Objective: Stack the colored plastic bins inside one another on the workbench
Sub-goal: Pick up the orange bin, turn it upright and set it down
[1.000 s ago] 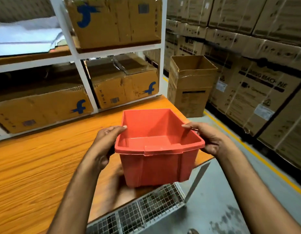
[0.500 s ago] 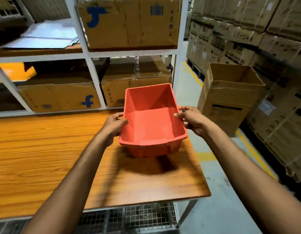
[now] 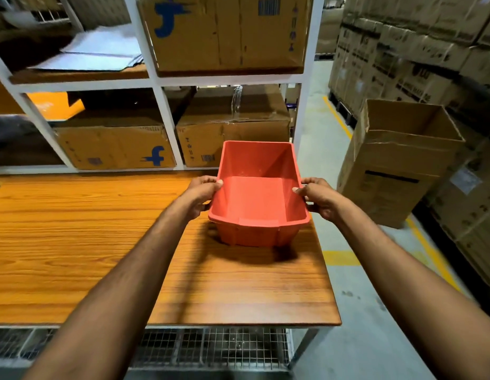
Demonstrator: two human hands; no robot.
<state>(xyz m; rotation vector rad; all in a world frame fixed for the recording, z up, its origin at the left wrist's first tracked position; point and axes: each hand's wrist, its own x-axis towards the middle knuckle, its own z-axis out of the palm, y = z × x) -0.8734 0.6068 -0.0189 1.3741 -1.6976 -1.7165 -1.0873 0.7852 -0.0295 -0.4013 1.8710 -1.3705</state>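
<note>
Red bin [image 3: 254,198], rims gripped by left hand [image 3: 202,194] and right hand [image 3: 319,200], now lowered to workbench [image 3: 101,242], apparently resting: stack base placed.

White steel rack [image 3: 167,116] behind the wood-grain workbench [image 3: 73,242], bays packed with taped cartons [image 3: 114,146]; wire-mesh shelf [image 3: 210,349] under the benchtop. Grey concrete floor [image 3: 356,311] on the right, marked with yellow lines [image 3: 337,119], one open carton [image 3: 397,165] standing beside the bench. Stacked boxes [image 3: 430,50] wall the aisle's far side.
</note>
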